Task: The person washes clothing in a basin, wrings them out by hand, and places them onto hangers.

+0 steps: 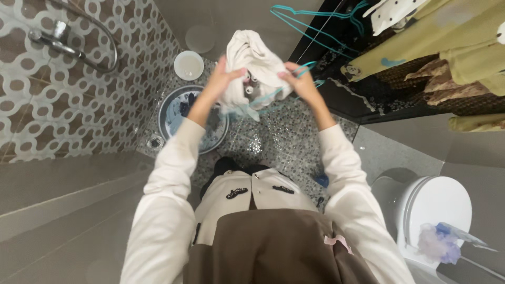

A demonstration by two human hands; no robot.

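A white wet garment (254,62) is held up in front of me over the bathroom floor. My left hand (223,78) grips its left side, and my right hand (295,79) grips its right side together with a teal clothes hanger (306,67) that pokes out beside the cloth. Part of the hanger is hidden in the fabric. Below my left forearm stands a round blue-and-white basin (169,113) with dark laundry in it.
A small white bucket (189,65) stands beyond the basin. Taps and a hose (58,39) are on the patterned left wall. Teal hangers (310,16) and hung clothes (447,47) fill the upper right. A white toilet (431,210) with a lilac sponge sits lower right.
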